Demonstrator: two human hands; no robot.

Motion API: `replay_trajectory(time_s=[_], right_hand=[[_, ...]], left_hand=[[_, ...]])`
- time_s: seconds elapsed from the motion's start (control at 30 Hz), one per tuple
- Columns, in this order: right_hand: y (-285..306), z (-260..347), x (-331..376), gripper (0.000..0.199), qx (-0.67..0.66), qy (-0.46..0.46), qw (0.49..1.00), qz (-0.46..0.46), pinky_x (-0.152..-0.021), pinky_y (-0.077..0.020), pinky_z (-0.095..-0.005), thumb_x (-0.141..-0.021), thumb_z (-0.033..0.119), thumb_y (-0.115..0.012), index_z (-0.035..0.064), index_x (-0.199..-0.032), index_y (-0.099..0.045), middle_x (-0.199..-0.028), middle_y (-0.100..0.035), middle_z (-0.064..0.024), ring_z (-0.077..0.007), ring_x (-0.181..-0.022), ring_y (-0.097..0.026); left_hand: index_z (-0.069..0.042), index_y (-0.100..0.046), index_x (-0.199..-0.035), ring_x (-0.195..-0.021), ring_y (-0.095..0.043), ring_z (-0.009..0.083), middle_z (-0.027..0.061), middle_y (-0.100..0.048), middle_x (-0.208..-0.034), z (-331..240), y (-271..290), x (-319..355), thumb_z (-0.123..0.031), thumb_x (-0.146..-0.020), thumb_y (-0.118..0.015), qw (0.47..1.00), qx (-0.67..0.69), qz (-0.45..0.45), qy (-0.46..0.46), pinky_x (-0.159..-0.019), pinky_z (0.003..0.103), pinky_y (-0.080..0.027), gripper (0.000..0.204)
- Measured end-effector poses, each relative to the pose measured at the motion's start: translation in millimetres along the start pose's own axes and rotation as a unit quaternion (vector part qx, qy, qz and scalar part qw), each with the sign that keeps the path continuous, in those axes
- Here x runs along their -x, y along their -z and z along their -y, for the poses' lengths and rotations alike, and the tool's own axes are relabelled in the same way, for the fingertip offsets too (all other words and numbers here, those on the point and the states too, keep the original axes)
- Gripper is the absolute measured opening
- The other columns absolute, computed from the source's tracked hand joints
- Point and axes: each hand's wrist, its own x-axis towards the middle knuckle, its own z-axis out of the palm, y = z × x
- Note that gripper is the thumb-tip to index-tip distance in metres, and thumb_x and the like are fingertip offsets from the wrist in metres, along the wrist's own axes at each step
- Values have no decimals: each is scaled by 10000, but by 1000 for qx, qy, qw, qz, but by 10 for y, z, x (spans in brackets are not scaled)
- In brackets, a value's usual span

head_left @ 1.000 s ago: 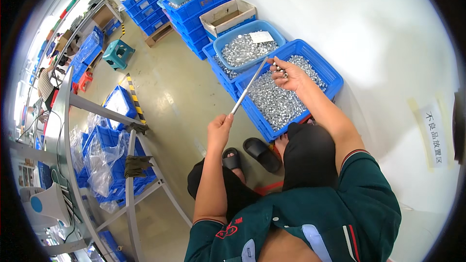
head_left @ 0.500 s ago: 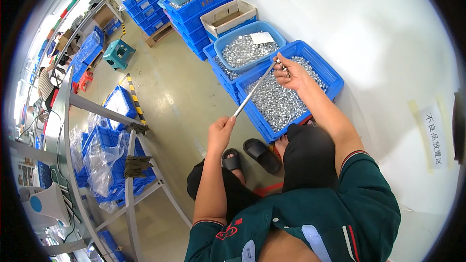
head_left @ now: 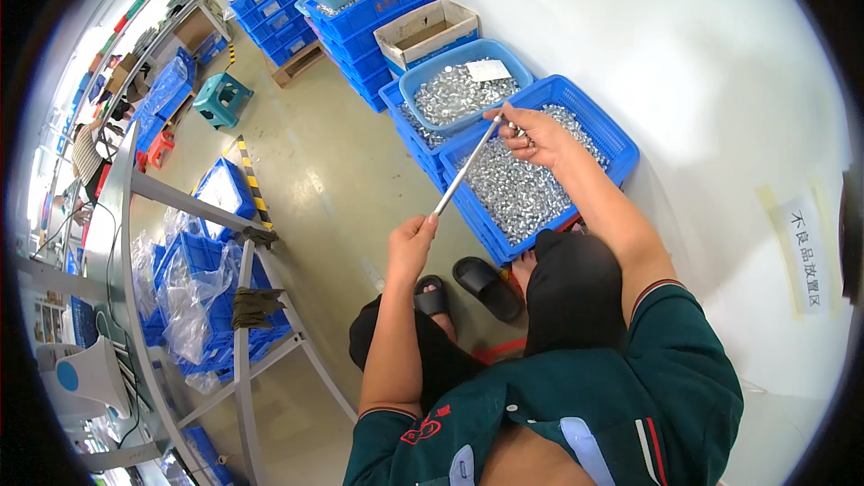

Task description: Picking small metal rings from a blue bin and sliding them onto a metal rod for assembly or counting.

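Note:
A thin silvery metal rod (head_left: pixel 468 164) slants up and to the right from my left hand (head_left: pixel 411 245), which is closed around its lower end. My right hand (head_left: pixel 538 139) is at the rod's upper end, thumb and forefinger at the tip. Several small shiny metal pieces (head_left: pixel 517 131) are tucked in its curled fingers; they look like short sleeves or nuts, too small to tell which. Beneath the right hand stands a blue plastic basket (head_left: pixel 621 146) full of loose metal pieces (head_left: pixel 513 202) of a like look.
Behind the basket is a light blue tub (head_left: pixel 409 81) of metal pieces with a white paper slip (head_left: pixel 487 70). A cardboard box (head_left: pixel 427 27) and stacked blue crates (head_left: pixel 360 45) stand farther back. A metal-framed table (head_left: pixel 193 202) is at left, a white wall (head_left: pixel 720 81) at right.
The fingertips of my right hand have shifted slightly left, and its forefinger now reaches over the rod's tip. My left hand keeps its hold, nearly still.

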Motion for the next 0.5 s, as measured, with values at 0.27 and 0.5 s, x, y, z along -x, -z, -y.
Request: replay_trajectory(time_s=[0.27,0.5], right_hand=[[186,-70,-40,250,136,-65,979,-139,-339,-244,-147,-852,258,-549,15,-911,-527,-714,-495,-35,-47,-479,-370],[314,-69,-91,179,14,-34,993,-116,-347,-268,-153,-834,115,-526,-8,-963,-517,-765,-510,-53,-62,-537,-402]], left_hand=[[-92,-459,-603,-449,-261,20,-84,-316,-511,-22,-34,-27,-302,-864,-528,998,55,-7,19,-404,208,-190,341],[-89,-453,-599,-456,-269,23,-81,-328,-519,39,9,-32,-301,-861,-533,999,37,-11,-5,-407,214,-197,346]])
